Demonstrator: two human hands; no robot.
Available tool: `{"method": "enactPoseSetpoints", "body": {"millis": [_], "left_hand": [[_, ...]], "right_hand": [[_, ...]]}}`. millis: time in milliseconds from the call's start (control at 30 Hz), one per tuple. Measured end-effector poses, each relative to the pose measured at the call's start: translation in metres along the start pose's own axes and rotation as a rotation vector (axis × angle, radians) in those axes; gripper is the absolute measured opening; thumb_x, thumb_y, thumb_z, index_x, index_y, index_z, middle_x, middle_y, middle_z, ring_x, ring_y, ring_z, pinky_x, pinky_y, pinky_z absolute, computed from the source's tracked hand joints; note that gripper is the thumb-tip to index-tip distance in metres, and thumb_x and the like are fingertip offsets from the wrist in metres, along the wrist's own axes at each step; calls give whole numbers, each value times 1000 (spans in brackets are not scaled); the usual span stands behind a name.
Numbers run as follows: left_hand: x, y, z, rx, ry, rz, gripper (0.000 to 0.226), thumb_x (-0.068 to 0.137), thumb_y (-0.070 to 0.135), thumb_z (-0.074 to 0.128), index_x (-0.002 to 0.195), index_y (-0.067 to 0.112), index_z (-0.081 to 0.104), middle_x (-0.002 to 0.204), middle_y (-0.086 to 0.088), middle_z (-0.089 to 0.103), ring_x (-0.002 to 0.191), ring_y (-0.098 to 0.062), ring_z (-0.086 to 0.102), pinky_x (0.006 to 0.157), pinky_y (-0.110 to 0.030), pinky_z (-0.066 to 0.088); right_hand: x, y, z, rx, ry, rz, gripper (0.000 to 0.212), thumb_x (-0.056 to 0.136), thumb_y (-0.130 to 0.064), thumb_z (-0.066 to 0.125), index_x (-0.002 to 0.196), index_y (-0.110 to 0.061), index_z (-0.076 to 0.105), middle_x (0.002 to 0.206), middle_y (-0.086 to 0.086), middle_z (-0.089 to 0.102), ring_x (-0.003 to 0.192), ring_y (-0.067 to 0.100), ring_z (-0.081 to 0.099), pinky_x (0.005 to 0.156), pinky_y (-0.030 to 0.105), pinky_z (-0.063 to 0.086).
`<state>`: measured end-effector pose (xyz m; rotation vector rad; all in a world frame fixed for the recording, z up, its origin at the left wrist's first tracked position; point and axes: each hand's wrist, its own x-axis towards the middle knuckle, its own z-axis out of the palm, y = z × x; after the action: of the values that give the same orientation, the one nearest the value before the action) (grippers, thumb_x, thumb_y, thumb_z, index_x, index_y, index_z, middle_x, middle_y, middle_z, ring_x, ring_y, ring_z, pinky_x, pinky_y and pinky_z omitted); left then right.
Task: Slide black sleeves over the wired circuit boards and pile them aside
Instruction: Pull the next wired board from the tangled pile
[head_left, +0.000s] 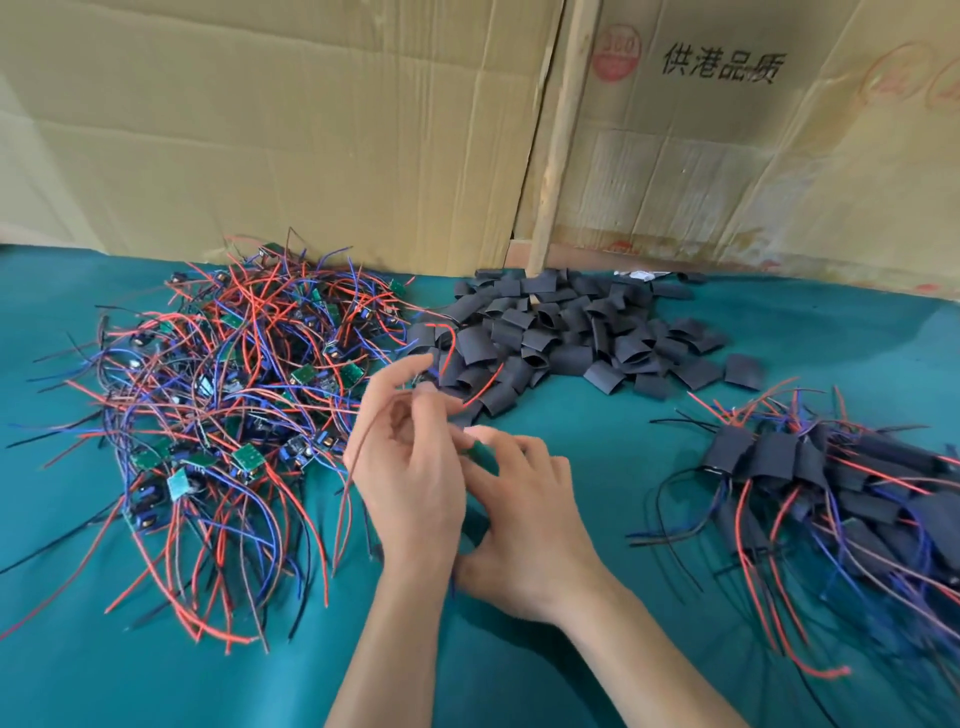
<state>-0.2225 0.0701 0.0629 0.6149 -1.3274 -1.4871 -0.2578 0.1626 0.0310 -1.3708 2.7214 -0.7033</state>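
Your left hand (410, 467) pinches the thin red and blue wires (452, 343); your right hand (524, 519) grips the small green circuit board (480, 453). Flat black sleeves (561, 332) pile at 12 o'clock. Risk: loose wires snag the tangled unsleeved heap (223, 405) at 9 o'clock.

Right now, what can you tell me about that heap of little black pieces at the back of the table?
The pile of black sleeves is a loose heap of short, flattened tube pieces, matte and dark, looking like thin plastic or rubber. Some gape open at the ends; others lie flat. It sits on the green cloth near the cardboard wall, between the unsleeved wired boards and the finished pile. A few sleeves lie scattered at its right edge, and a red wire crosses its near-left side.
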Motion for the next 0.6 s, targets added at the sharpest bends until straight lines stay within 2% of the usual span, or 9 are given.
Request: {"method": "enactPoseSetpoints", "body": {"millis": [67, 167, 267, 333, 400, 500, 600], "left_hand": [[0, 3, -5, 10, -1, -15, 23, 92, 6, 51, 99, 23, 65, 75, -3, 73, 50, -22, 65, 45, -24, 45], [5, 10, -11, 33, -114, -46, 23, 88, 9, 51, 93, 29, 62, 79, -4, 72, 57, -23, 67, 45, -24, 45], [10, 15, -27, -37, -191, -100, 29, 93, -6, 49, 96, 20, 60, 83, -15, 70, 57, -18, 65, 46, -24, 48], [4, 13, -42, -25, -232, -95, 28, 96, -11, 47, 100, 15, 58, 86, -18, 68, 57, -17, 64, 49, -23, 50], [-10, 5, -57, -7, -255, -52, 23, 95, -8, 50, 101, 13, 57, 87, -17, 65, 59, -20, 64, 51, -25, 51], [-30, -8, -70, 89, -275, -19, 28, 87, 8, 44, 104, 23, 60, 91, -5, 69, 67, -29, 67, 57, -37, 54], [-37, -15, -71, 141, -352, 9, 31, 89, 19, 45, 110, 26, 67, 98, 2, 69, 75, -24, 69, 60, -36, 52]], "right_hand": [[-2, -7, 5, -47, 5, -44, 72, 64, -65, 44, 132, -44, 55, 149, -7, 46, 127, 29, 44, 97, 42, 35], [-2, -11, 7, -21, 72, -60, 56, 69, -64, 47, 116, -40, 67, 132, -14, 59, 117, 29, 50, 89, 41, 37], [0, -7, 6, 78, 133, -51, 38, 78, -58, 56, 106, -38, 72, 114, -20, 65, 106, 21, 55, 83, 37, 38], [1, -3, 5, 136, 138, -49, 27, 81, -48, 69, 103, -33, 72, 106, -15, 67, 100, 21, 56, 84, 40, 42], [2, 1, 5, 224, 185, -7, 24, 80, -33, 81, 99, -24, 72, 98, -7, 68, 94, 23, 57, 84, 41, 46], [1, 7, 4, 367, 287, 124, 17, 79, -15, 84, 88, -19, 70, 82, -9, 69, 79, 15, 61, 76, 33, 49], [-4, 9, 3, 468, 354, 202, 21, 83, -12, 80, 82, -23, 63, 71, -14, 67, 68, 7, 58, 65, 16, 45]]}}
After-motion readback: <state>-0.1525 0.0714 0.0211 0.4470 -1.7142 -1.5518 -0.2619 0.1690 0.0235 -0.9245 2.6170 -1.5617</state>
